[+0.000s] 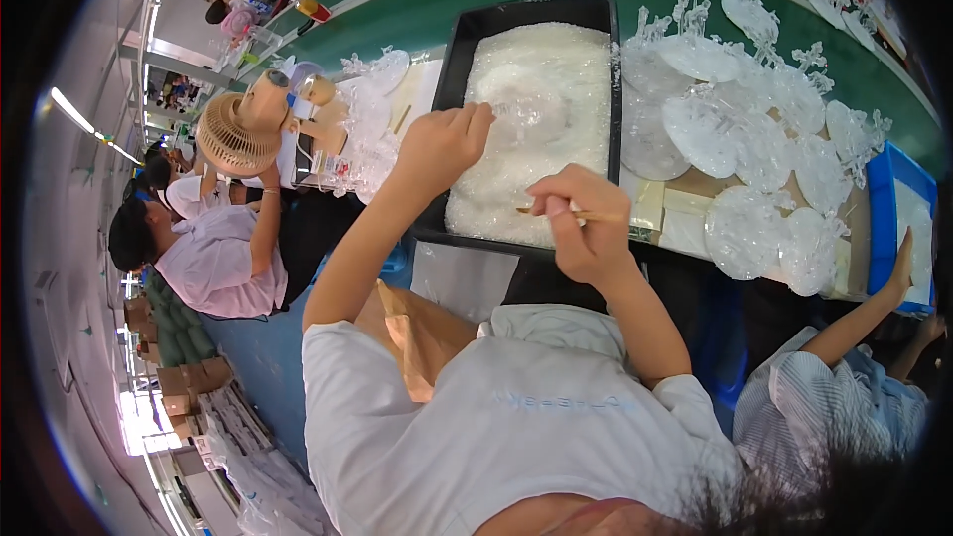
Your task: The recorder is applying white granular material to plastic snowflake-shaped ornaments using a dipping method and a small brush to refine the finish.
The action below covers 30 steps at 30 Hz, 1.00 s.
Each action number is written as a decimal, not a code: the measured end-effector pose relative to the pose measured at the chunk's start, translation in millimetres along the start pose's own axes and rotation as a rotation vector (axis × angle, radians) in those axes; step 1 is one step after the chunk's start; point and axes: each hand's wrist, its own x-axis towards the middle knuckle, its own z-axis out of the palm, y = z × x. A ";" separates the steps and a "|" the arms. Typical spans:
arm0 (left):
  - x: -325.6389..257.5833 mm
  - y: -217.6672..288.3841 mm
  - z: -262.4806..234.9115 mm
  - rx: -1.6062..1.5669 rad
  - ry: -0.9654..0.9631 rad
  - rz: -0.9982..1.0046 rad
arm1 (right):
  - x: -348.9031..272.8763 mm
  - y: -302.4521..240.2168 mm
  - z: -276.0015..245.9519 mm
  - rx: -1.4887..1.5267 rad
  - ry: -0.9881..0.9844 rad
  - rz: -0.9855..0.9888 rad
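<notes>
Visibly slim, tan stick (588, 215) in right hand (586, 225), glittery white granules (556, 154)

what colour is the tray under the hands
The tray is black, seen best in the head view.

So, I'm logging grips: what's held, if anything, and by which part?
Right hand: thin, tan, wooden-looking stick, pinched partway along. Left hand: at the edge of a clear, round, plastic-looking piece; whether it grips cannot be told.

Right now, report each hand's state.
Left hand: curled closed by the clear round piece; whether it grips it cannot be told.
Right hand: closed, holding a thin stick.
</notes>
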 end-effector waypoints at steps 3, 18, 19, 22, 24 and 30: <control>-25.4 0.5 6.8 0.078 -0.069 -0.099 | 7.3 6.5 -4.2 0.064 0.066 0.106; -34.8 1.2 18.1 0.327 0.216 -0.116 | 132.0 28.7 -6.4 -0.566 -0.294 0.540; -36.0 1.5 16.9 0.327 0.224 -0.121 | 136.3 36.2 -5.8 -0.574 -0.296 0.535; -33.7 1.6 15.8 0.371 0.306 -0.144 | 142.3 47.5 -6.1 -0.379 -0.105 0.575; -35.6 0.3 13.6 0.373 0.384 -0.164 | 142.9 35.9 1.6 -0.449 -0.377 0.689; -29.0 -1.0 7.3 0.410 0.454 -0.130 | 134.5 47.3 -6.3 -0.330 -0.293 0.558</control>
